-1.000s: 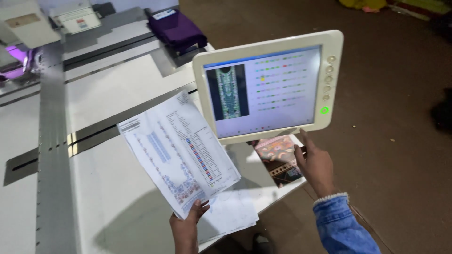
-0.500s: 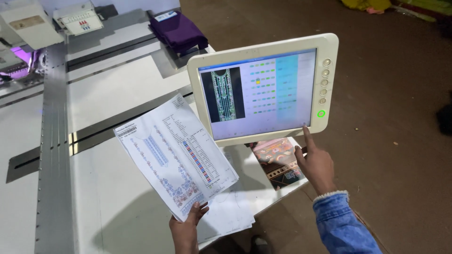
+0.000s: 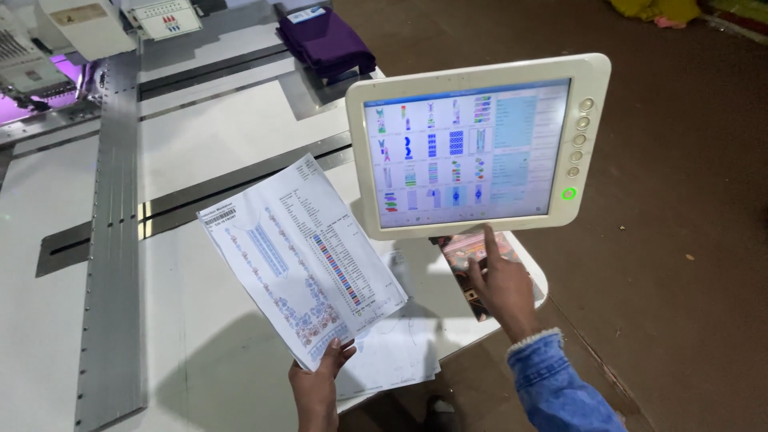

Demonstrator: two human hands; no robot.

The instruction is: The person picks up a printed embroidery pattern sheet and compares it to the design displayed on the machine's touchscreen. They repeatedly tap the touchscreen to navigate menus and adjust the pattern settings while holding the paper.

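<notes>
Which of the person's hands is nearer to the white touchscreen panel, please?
The right. The right hand reaches up with a finger at the lower edge of the touchscreen panel; the left hand is lower and further left, holding the printed sheet.

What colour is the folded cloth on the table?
The folded cloth is purple, seen in the head view.

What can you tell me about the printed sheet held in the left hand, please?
The printed sheet is white paper, tilted, with a blue patterned design drawing, a column of coloured bars and small text. The left hand pinches its bottom corner, holding it above the white table, left of the screen. More papers lie beneath it.
</notes>
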